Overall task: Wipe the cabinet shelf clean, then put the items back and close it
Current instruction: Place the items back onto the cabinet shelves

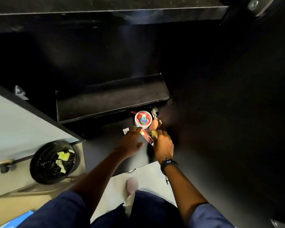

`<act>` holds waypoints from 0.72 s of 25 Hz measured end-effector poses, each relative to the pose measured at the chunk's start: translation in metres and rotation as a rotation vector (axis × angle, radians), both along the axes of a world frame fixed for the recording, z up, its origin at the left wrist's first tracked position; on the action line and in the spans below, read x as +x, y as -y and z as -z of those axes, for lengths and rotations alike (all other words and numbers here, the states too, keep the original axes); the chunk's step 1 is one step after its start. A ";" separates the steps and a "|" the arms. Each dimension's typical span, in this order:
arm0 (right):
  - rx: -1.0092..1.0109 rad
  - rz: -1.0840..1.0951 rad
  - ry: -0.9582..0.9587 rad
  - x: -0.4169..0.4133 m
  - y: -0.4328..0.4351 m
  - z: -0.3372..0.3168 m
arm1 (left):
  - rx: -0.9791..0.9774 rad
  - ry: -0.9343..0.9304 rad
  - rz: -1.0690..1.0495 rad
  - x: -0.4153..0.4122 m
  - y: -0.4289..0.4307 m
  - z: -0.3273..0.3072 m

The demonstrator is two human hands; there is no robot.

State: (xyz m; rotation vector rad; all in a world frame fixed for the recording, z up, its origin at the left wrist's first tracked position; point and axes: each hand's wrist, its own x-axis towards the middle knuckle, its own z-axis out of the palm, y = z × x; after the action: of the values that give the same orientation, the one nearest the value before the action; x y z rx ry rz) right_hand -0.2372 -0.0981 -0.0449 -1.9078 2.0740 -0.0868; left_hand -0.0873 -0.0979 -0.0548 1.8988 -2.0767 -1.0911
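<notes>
A dark cabinet shelf (115, 139) lies low in front of me, with an upper black shelf (110, 99) above it. At its back right stands a round white tub (143, 119) with a red, colourful lid. My left hand (132, 142) reaches in with fingers stretched out, its fingertips touching the tub's near edge. My right hand (163, 145) grips a small yellow item (154, 134) beside a red-and-white packet (147, 138). A pinkish object (153, 126) and a metal piece (154, 111) sit right of the tub. A small white scrap (125, 130) lies to the left.
A black bin (53, 162) holding yellow and white scraps stands on the floor at the left, below a pale door (15, 129) with a handle. The dark open cabinet door (229, 112) fills the right side. My knees and a pale slipper (132, 185) are below.
</notes>
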 end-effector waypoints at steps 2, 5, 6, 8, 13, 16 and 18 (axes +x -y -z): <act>0.017 -0.030 -0.028 -0.002 0.005 0.001 | -0.042 -0.058 0.012 -0.004 0.004 0.003; -0.003 -0.112 0.045 -0.005 0.009 -0.007 | -0.050 -0.121 0.020 -0.008 0.004 0.004; -0.039 -0.152 0.123 -0.004 0.009 -0.012 | -0.053 -0.144 0.003 -0.009 0.004 0.003; -0.107 -0.200 0.317 -0.003 0.008 -0.023 | -0.078 -0.170 -0.067 -0.007 0.006 0.001; -0.066 -0.050 0.492 -0.003 0.015 -0.033 | -0.134 -0.050 -0.212 0.013 0.000 -0.013; 0.021 -0.054 0.174 0.002 0.031 -0.029 | -0.143 -0.053 -0.253 0.024 -0.007 -0.023; 0.068 -0.068 0.092 0.010 0.037 -0.025 | -0.136 -0.058 -0.270 0.031 -0.013 -0.023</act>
State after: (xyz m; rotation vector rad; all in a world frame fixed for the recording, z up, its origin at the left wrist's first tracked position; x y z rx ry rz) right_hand -0.2275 -0.1351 -0.0203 -1.8950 1.9267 -0.0866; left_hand -0.0558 -0.0847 -0.0319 1.9813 -1.7513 -0.9083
